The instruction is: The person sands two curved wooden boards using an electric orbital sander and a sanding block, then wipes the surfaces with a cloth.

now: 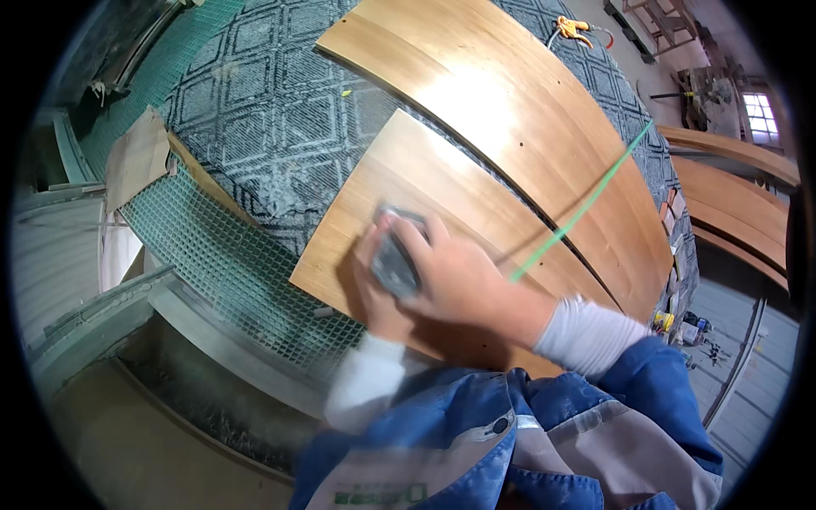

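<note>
Both my hands are on a dark grey hand sander [395, 262], blurred by motion, which rests on the left part of a light wooden panel [408, 153]. From the left side, the fingers of my left hand [376, 293] curl round it. My right hand [459, 272] grips its top and right side, thumb and fingers bent over it. A thin green hose [586, 204] runs from the upper right across the panels to near my right wrist; its end is hidden there.
A second, longer wooden panel [510, 85] lies beyond a narrow gap. Patterned grey carpet [263, 127] sits under both. Green grating [229, 263] borders the left. An orange-handled air blow gun [574, 31] lies at the far right. Curved wooden pieces [739, 204] stand on the right.
</note>
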Motion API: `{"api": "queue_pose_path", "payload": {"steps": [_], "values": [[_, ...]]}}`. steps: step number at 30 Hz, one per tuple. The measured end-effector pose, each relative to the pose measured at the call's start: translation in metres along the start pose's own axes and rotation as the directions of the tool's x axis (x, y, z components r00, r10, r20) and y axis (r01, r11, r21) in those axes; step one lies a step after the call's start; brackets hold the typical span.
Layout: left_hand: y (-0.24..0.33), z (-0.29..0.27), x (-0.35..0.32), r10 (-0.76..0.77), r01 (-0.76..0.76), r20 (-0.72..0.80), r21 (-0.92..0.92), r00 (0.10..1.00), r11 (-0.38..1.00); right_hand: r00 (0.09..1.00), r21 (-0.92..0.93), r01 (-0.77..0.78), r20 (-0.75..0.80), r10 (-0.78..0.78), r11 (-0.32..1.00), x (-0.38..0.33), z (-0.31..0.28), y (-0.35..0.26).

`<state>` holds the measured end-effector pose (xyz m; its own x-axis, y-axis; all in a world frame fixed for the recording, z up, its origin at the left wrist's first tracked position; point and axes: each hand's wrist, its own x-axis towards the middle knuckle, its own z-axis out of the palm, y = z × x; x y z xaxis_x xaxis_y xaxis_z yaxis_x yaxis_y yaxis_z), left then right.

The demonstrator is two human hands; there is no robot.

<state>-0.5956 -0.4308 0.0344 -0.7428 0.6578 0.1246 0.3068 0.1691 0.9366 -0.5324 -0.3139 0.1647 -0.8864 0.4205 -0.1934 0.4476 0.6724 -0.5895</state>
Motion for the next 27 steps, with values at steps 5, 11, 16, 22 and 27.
{"api": "queue_pose_path", "payload": {"steps": [5,11,16,22,27], "values": [[0.010,-0.009,0.007,0.106,-0.100,-0.063,0.090,0.992,0.991,0.997,0.020,-0.066,0.049,0.064,0.998,0.006,0.000,-0.009],[-0.003,-0.040,0.091,-0.558,0.496,0.460,-0.863,0.690,-0.099,1.000,0.015,-0.013,-0.001,0.013,1.000,0.097,-0.010,-0.020],[0.013,-0.023,-0.047,0.145,-0.130,-0.122,0.119,0.982,0.984,0.991,-0.024,0.099,0.093,-0.096,0.995,-0.027,0.018,-0.023],[-0.036,-0.057,-0.011,-0.442,0.322,0.070,-0.787,0.894,0.527,0.985,-0.013,0.154,0.081,-0.152,0.988,0.040,0.041,-0.049],[-0.021,-0.068,-0.037,-0.269,0.228,-0.013,-0.493,0.963,0.840,0.979,0.039,0.196,0.058,-0.198,0.980,0.019,0.053,-0.053]]}}
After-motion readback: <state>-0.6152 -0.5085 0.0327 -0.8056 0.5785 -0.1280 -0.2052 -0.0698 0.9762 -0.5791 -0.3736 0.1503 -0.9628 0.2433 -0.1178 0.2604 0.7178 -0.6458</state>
